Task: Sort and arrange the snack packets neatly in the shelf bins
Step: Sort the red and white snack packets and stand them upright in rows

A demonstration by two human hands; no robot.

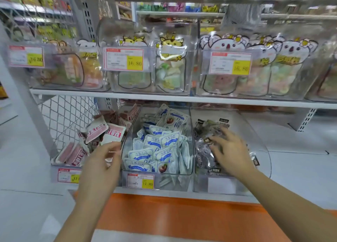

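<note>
Two bare hands reach into three clear plastic bins of snack packets on the lower shelf.

The blue-and-white packets (158,147), small glossy pillow pouches too heaped to count, fill the middle bin (189,168) at 6 o'clock. The pink packets (99,130) lie jumbled in the left bin (54,164) at 8 o'clock, where the left hand (103,157) hovers with fingers loosely spread, holding nothing. The right hand (228,150) rests fingers splayed on the dark packets (205,150) in the right bin (262,150) at 4 o'clock; whether it grips one I cannot tell. Three yellow-tagged bins of animal-shaped pouches (170,63) stand at 12 o'clock.
</note>
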